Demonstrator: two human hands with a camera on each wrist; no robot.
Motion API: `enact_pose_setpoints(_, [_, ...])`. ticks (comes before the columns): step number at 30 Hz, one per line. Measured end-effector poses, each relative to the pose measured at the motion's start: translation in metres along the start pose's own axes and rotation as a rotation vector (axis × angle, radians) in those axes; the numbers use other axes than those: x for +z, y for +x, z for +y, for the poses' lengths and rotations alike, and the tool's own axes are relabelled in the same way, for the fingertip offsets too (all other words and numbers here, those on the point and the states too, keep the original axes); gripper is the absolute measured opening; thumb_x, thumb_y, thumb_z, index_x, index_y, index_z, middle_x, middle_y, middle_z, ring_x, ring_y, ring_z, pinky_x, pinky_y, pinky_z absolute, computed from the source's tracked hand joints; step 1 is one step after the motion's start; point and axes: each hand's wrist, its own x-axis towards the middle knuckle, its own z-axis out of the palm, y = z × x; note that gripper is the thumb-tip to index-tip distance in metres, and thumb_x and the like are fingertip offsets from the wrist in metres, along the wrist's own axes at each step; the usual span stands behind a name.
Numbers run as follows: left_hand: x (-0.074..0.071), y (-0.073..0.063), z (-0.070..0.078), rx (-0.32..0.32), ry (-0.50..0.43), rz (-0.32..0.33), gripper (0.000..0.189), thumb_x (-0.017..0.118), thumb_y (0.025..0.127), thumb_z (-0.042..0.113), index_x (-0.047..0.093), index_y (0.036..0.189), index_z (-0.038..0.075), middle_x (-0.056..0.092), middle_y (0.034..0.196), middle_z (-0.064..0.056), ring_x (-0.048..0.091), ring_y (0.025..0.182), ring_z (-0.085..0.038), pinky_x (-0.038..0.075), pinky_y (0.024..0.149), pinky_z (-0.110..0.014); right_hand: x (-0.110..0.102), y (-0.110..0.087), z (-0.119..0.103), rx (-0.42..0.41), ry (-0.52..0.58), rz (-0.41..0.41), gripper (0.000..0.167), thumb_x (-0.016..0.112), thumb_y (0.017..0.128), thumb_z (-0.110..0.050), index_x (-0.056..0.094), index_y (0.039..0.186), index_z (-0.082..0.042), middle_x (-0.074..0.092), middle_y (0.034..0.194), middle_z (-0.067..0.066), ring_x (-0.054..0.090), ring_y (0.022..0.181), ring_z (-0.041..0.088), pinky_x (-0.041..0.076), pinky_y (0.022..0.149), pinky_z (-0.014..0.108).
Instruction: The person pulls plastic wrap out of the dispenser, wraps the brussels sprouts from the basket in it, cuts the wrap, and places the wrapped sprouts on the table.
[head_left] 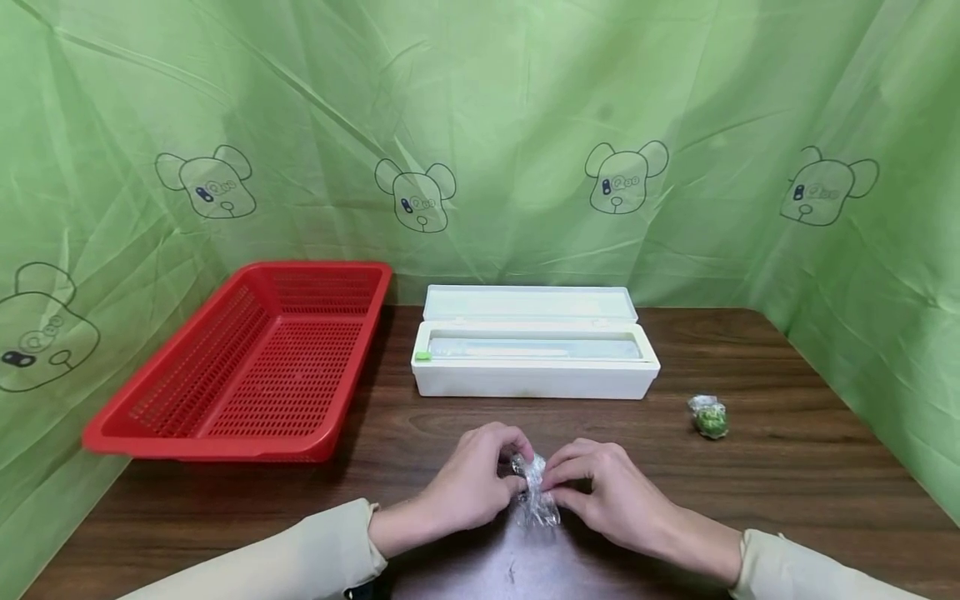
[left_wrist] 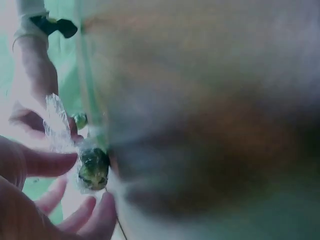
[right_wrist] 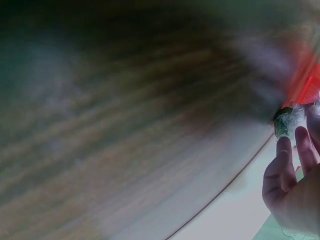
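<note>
Between the two hands, low over the wooden table, is a dark green vegetable piece (left_wrist: 93,170) in clear cling film (head_left: 537,500); it looks like a broccoli floret. My left hand (head_left: 480,477) holds this bundle between thumb and fingers, as the left wrist view also shows. From the other side my right hand (head_left: 611,493) pinches the gathered film with its fingertips. In the head view the crinkled film hides most of the vegetable. Another film-wrapped green piece (head_left: 709,419), also like broccoli, lies on the table to the right.
A red perforated basket (head_left: 326,446) stands at the left. Behind the hands sits a white cling film dispenser box (head_left: 532,382) with its lid up and a roll inside. Green sheeting (head_left: 517,125) with bear drawings surrounds the dark wooden table (head_left: 787,483).
</note>
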Motion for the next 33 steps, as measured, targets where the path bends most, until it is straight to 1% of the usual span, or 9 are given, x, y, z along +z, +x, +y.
enact_pose_setpoints(2, [-0.001,-0.004,0.000,0.059,0.050,0.015,0.032,0.083,0.077,-0.006,0.072,0.089,0.021,0.063,0.103,0.008,0.061,0.100,-0.016,0.049,0.092,-0.040,0.000,0.000,0.000,0.013,0.012,-0.011,0.024,0.088,0.081,0.002,0.083,0.092,-0.019,0.075,0.100,-0.011,0.068,0.095,0.008,0.056,0.083,0.023])
enact_pose_setpoints(6, [-0.004,-0.009,0.000,0.154,0.112,0.022,0.030,0.087,0.074,-0.006,0.075,0.084,0.019,0.064,0.105,0.007,0.062,0.101,-0.013,0.052,0.092,-0.035,-0.001,0.000,-0.001,0.028,0.035,-0.026,0.023,0.087,0.083,0.000,0.083,0.093,-0.020,0.075,0.100,-0.012,0.068,0.095,0.008,0.056,0.082,0.025])
enact_pose_setpoints(12, [-0.007,-0.015,0.001,0.200,0.240,-0.010,0.020,0.093,0.075,0.005,0.081,0.089,0.015,0.071,0.117,-0.001,0.067,0.108,-0.013,0.054,0.095,-0.032,-0.003,0.003,-0.004,0.119,0.092,-0.049,0.014,0.088,0.086,-0.010,0.084,0.093,-0.022,0.076,0.099,-0.015,0.066,0.094,0.006,0.056,0.080,0.027])
enact_pose_setpoints(17, [-0.006,-0.016,0.001,0.202,0.277,-0.037,0.023,0.097,0.074,0.017,0.084,0.092,0.015,0.070,0.122,-0.003,0.067,0.109,-0.013,0.054,0.096,-0.028,-0.003,0.005,-0.005,0.241,0.145,-0.068,0.005,0.087,0.089,-0.018,0.085,0.093,-0.019,0.077,0.098,-0.015,0.067,0.095,0.007,0.056,0.082,0.033])
enact_pose_setpoints(19, [-0.005,-0.016,0.001,0.200,0.272,-0.044,0.025,0.099,0.072,0.019,0.084,0.093,0.015,0.070,0.121,-0.003,0.066,0.108,-0.012,0.054,0.095,-0.027,-0.004,0.007,-0.005,0.294,0.160,-0.075,0.002,0.085,0.091,-0.020,0.085,0.093,-0.019,0.077,0.097,-0.015,0.069,0.096,0.006,0.055,0.093,0.042])
enact_pose_setpoints(21, [-0.006,-0.016,0.001,0.201,0.276,-0.048,0.027,0.099,0.071,0.018,0.084,0.093,0.014,0.069,0.122,-0.003,0.066,0.108,-0.012,0.054,0.095,-0.026,-0.005,0.009,-0.004,0.335,0.173,-0.080,0.002,0.084,0.092,-0.020,0.086,0.092,-0.020,0.077,0.096,-0.015,0.070,0.096,0.007,0.054,0.095,0.044])
enact_pose_setpoints(24, [-0.009,-0.015,0.001,0.196,0.286,-0.072,0.029,0.098,0.071,0.009,0.084,0.095,0.014,0.068,0.123,-0.004,0.065,0.110,-0.014,0.054,0.096,-0.028,-0.006,0.012,-0.003,0.398,0.217,-0.089,0.007,0.081,0.094,-0.016,0.085,0.090,-0.020,0.076,0.094,-0.015,0.070,0.094,0.008,0.055,0.093,0.041])
enact_pose_setpoints(28, [-0.012,-0.014,0.002,0.157,0.259,-0.099,0.035,0.089,0.071,-0.006,0.083,0.100,0.011,0.067,0.125,-0.005,0.064,0.114,-0.017,0.053,0.098,-0.031,-0.008,0.016,-0.002,0.484,0.277,-0.103,0.010,0.078,0.095,-0.017,0.084,0.088,-0.019,0.076,0.093,-0.013,0.069,0.090,0.008,0.054,0.078,0.029])
enact_pose_setpoints(33, [-0.009,-0.012,0.001,0.117,0.162,-0.045,0.016,0.090,0.079,0.008,0.082,0.093,0.011,0.069,0.117,-0.004,0.064,0.107,-0.015,0.054,0.095,-0.033,-0.008,0.021,-0.003,0.544,0.305,-0.115,0.012,0.076,0.095,-0.020,0.083,0.085,-0.018,0.077,0.092,-0.009,0.069,0.090,0.010,0.053,0.079,0.027])
